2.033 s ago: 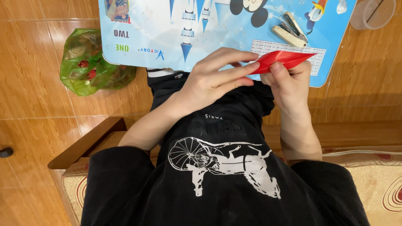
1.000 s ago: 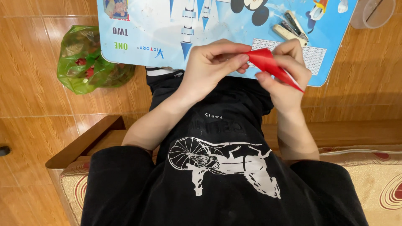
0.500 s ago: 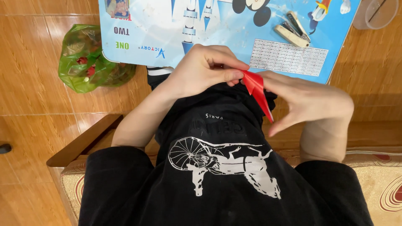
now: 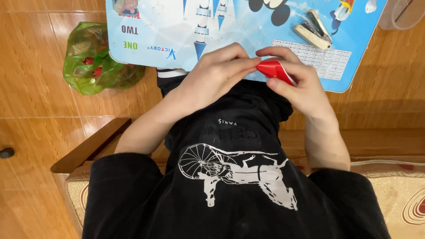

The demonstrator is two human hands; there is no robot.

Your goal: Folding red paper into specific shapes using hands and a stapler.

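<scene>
At the far left, a crumpled green plastic bag [image 4: 95, 62] with small red items inside lies on the glossy orange-brown tiled floor [image 4: 35, 110], just beside the corner of a light-blue printed plastic board [image 4: 186, 26]. The board serves as the surface and shows cartoon pictures and a small grid of figures.

Toward the middle, the left hand [image 4: 212, 77] reaches in from the lower left, its fingers [image 4: 241, 62] curled and closed onto the left edge of a small folded piece of red paper [image 4: 273, 71]. The paper sits between the two hands, held over the near edge of the board and above the lap, which is covered by a black shirt with a white bicycle print [image 4: 234, 177].

The right hand [image 4: 301, 84] meets it from the other side: its thumb and forefinger pinch the paper's right part, and the other fingers wrap behind it, hiding much of the sheet.

Farther right on the board, well apart from the hands, lies a beige stapler [image 4: 312, 31]. At the top right corner a translucent plastic container [image 4: 405, 13] stands on the floor, touching the board's edge.
</scene>
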